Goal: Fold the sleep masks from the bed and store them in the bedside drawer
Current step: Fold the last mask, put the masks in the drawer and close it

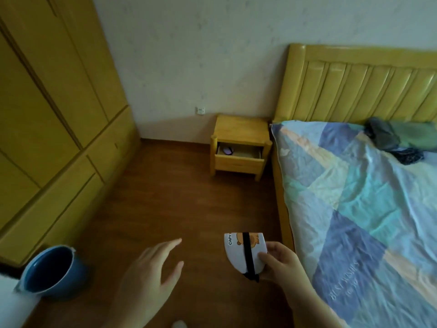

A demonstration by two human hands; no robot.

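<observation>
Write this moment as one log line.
right hand: holds folded sleep mask | left hand: empty, open | drawer: open, something inside

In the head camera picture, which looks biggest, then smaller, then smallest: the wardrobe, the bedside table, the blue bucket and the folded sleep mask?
1. wardrobe
2. blue bucket and bedside table: look alike; the bucket is nearer the camera, so I cannot rank them
3. folded sleep mask

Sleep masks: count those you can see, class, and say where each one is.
2. One folded mask in the right hand; one in the open drawer, at. The bed's dark pile may hide more.
</observation>
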